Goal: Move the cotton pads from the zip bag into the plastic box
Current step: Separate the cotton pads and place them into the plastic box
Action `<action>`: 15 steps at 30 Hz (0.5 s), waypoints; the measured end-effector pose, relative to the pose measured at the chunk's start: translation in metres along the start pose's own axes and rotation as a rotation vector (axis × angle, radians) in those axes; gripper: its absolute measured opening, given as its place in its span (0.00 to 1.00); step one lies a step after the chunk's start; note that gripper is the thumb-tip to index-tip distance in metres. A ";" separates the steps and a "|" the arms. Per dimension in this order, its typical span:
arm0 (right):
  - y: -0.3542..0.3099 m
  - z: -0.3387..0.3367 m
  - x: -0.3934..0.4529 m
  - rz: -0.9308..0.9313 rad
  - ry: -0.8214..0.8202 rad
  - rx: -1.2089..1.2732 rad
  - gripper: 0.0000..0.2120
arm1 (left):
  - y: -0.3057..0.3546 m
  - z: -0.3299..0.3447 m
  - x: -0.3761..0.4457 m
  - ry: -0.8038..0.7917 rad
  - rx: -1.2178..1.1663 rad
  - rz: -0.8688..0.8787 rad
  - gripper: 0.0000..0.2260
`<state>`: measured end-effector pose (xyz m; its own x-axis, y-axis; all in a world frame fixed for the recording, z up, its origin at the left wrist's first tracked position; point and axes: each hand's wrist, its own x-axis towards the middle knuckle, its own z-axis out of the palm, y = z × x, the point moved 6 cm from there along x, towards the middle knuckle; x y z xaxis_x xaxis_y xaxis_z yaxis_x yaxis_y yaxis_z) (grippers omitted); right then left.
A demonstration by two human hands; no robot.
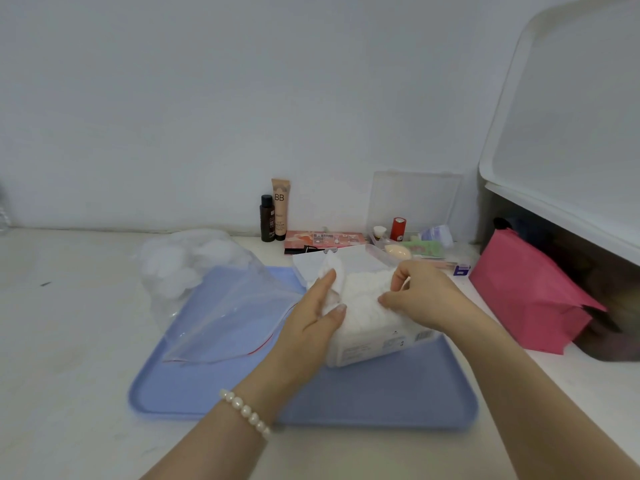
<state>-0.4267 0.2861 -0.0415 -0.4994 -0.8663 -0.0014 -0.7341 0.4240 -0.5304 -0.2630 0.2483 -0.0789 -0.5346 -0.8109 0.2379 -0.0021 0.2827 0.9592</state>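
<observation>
Glossy clear zip bag, fluffy cotton pads

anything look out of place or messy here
Yes: the cotton pads are heaped above the rim of the plastic box, with one pad sticking up at its left edge. The zip bag lies half off the blue tray, some pads still inside.
</observation>
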 end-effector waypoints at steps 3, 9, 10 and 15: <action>-0.010 -0.012 -0.006 -0.064 0.177 -0.081 0.13 | 0.017 -0.015 -0.002 0.110 -0.049 0.098 0.16; -0.051 -0.005 -0.028 -0.334 -0.009 0.619 0.10 | 0.026 -0.032 0.000 0.111 -0.111 0.111 0.13; -0.054 0.005 -0.031 -0.324 -0.102 0.627 0.11 | 0.026 -0.029 0.000 0.076 -0.079 0.105 0.12; -0.050 0.016 -0.032 -0.225 -0.158 0.550 0.07 | 0.023 -0.025 0.001 -0.008 -0.119 0.021 0.16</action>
<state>-0.3670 0.2881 -0.0281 -0.2547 -0.9653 0.0578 -0.4473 0.0646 -0.8920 -0.2424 0.2411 -0.0530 -0.5401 -0.8013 0.2572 0.1090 0.2365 0.9655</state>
